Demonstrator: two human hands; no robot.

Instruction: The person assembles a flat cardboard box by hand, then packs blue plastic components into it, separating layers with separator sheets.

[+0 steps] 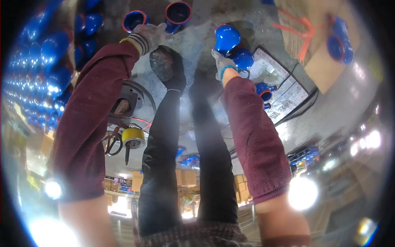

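Observation:
My left hand [151,36], in a pale glove with a striped cuff, is at the upper left between two blue pipe elbows with red rims. Its fingertips close on the side of the right-hand elbow [178,14]; the left-hand elbow [134,19] sits just beyond the knuckles, partly covered. My right hand [224,65], in a pale glove with a blue cuff, grips the lower end of a glossy blue elbow [227,37]. Another rounded blue fitting [242,58] lies beside that hand. Parts of both hands' fingers are hidden.
Many blue fittings [35,80] are stacked at the left. A yellow round-headed tool [133,137] lies by my left forearm. Right of my right hand are a framed flat panel [284,88], dark cables [294,115] and small blue fittings [263,91]. Cardboard [327,68] bears another fitting [340,41].

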